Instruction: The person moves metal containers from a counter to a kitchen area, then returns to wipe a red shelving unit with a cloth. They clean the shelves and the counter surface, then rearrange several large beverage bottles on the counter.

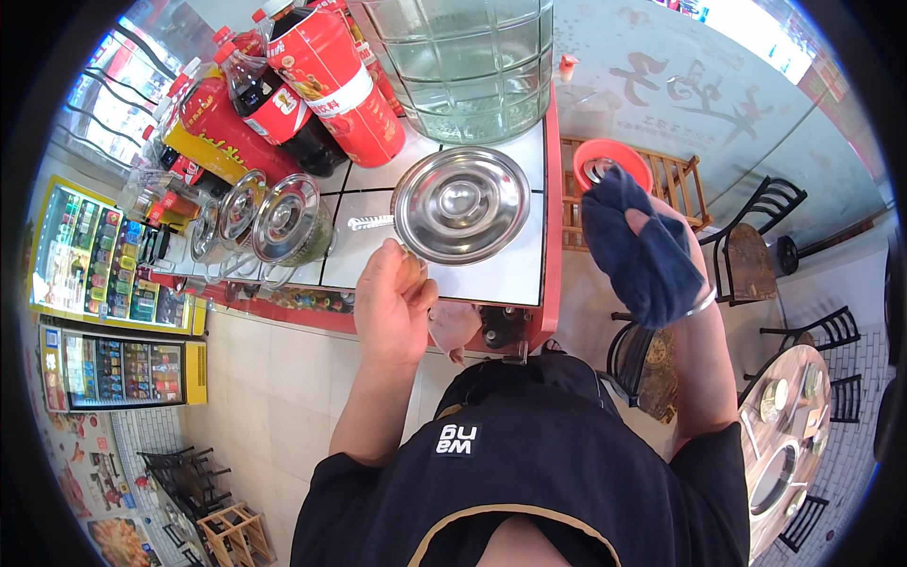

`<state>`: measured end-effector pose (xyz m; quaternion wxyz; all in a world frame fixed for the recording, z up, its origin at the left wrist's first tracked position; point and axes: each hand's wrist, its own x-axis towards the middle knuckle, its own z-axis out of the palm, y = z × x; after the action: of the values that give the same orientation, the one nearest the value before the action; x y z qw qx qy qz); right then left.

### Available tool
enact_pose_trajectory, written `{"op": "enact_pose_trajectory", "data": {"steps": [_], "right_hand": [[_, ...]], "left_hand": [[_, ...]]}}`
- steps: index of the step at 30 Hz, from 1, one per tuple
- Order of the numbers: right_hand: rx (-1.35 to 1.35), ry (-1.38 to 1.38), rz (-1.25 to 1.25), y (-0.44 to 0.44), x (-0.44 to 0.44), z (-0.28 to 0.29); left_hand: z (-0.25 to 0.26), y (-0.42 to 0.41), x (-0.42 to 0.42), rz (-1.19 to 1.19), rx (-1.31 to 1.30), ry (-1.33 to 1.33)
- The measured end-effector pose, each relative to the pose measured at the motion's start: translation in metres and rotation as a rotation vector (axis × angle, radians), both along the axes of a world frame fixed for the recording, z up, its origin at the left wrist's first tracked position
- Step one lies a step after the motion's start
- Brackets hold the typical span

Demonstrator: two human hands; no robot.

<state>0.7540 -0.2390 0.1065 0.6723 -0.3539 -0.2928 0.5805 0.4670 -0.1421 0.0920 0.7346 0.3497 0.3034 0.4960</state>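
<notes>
A dark blue cloth (627,244) is bunched in my right hand (648,220), raised beyond the counter's right edge in front of a red plastic basin (623,157) that holds something metallic. My left hand (397,301) is at the counter's near edge, its fingers curled close to the rim of a round stainless steel lid (460,205). Whether the fingertips grip the rim or a small part beside it cannot be told. A whitish coiled strip (370,222) lies just left of the lid on the white tiled counter (489,282). The lid hides what is under it.
Lidded glass jars (287,220) stand left on the counter, with soft drink bottles (340,85) behind. A large ribbed glass container (468,71) holds clear liquid at the back. The basin rests on a wooden rack (673,177). Chairs (751,262) and a round table (776,425) are at the right.
</notes>
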Motion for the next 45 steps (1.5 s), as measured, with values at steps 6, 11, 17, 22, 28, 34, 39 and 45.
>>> {"op": "enact_pose_trajectory", "data": {"steps": [6,11,17,22,28,34,39,45], "right_hand": [[-0.035,-0.263,0.073,0.046,0.021,-0.012],[-0.001,-0.308,0.191,0.072,0.022,-0.004],[-0.003,-0.803,0.419,0.143,-0.003,-0.001],[0.513,-1.963,0.204,0.127,-0.061,-0.01],[0.665,-2.034,0.311,0.174,-0.122,-0.015],[0.808,-2.05,0.354,0.176,-0.169,-0.021],[0.786,-1.941,0.427,0.123,-0.178,-0.011],[0.676,-1.769,0.395,0.087,-0.168,-0.003]], "left_hand": [[-0.016,-0.009,0.025,0.13,-0.013,0.023],[-0.009,-0.011,0.013,0.227,0.012,0.017],[0.008,-0.033,-0.016,0.345,0.057,0.017],[0.008,-0.063,-0.059,0.454,0.022,0.055],[0.012,-0.093,-0.105,0.545,-0.003,0.145],[-0.007,-0.103,-0.161,0.549,-0.024,0.127],[-0.04,-0.096,-0.212,0.435,0.009,0.124],[-0.092,-0.08,-0.247,0.349,-0.095,0.149]]}}
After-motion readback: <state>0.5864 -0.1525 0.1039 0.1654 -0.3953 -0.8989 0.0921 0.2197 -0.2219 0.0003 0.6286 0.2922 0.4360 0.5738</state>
